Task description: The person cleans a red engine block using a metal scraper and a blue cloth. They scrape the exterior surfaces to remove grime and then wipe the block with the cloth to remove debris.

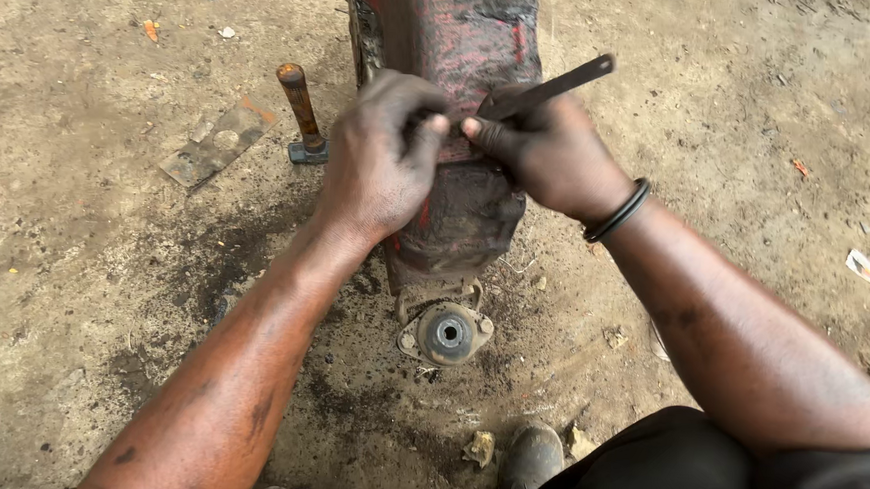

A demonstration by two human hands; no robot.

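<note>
Working surface: gripping happens on top of a grimy metal casting (456,37) with worn red paint, lying on the dirt floor (76,285) and running from far centre toward the near side.
Left hand: the left hand (380,157) is curled narrow on the casting, fingertips pinched on something too small to tell, likely steadying it.
Right hand: the right hand (549,156) is closed around a flat dark wrench (552,87), whose handle angles far and right; its head is hidden under the fingers, where both hands meet.
Wrist: a black band (617,212) circles the right wrist.
Mount: a round rubber-bushed flange (447,332) sits at the casting's near end.
Left of casting: a wooden-handled hammer (301,113) stands head-down; a flat metal plate (217,144) lies beside it.
Labels: a small white scrap (861,265) lies far right; print unreadable.
</note>
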